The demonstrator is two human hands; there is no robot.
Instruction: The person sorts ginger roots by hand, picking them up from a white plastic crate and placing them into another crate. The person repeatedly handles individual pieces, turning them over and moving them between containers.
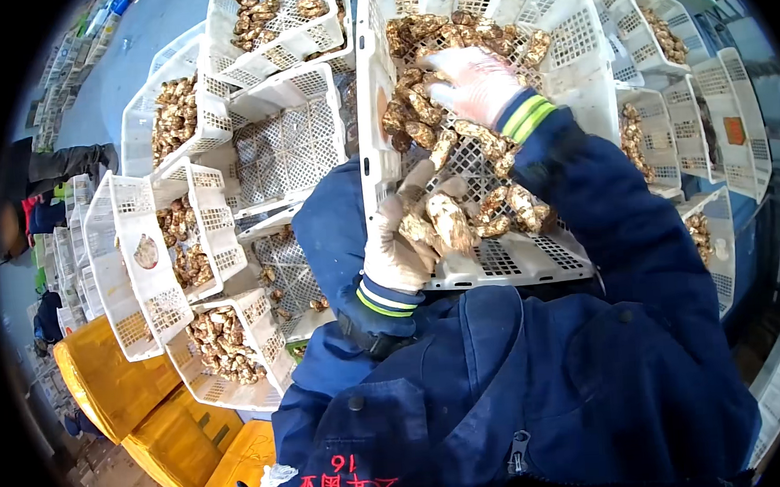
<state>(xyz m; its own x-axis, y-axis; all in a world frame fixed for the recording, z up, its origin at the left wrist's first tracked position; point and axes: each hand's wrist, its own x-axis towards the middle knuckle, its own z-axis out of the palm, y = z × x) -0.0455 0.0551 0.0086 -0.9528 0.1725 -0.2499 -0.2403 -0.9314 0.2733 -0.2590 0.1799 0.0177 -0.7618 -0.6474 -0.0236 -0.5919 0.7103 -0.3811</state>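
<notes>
A white plastic mesh crate [491,275] stands right before me, with brown and cream matsutake-like mushrooms [419,103] heaped mostly towards its far left. My left hand [393,250], in a whitish glove, is at the crate's near left corner. Its fingers curl around a few pale-stemmed mushrooms [452,224]. Farther in, my gloved right hand [477,83] reaches over the heap, fingertips among the mushrooms; whether it grips one is hidden. Several loose mushrooms [527,206] lie on the mesh floor to the right of my left hand.
Left of me are a crate with a bare mesh floor [289,149] and several mushroom-filled crates [220,345]. More crates [649,144] line the right side. Yellow taped boxes [116,377] are stacked at lower left. Another person's leg [71,164] shows at the far left.
</notes>
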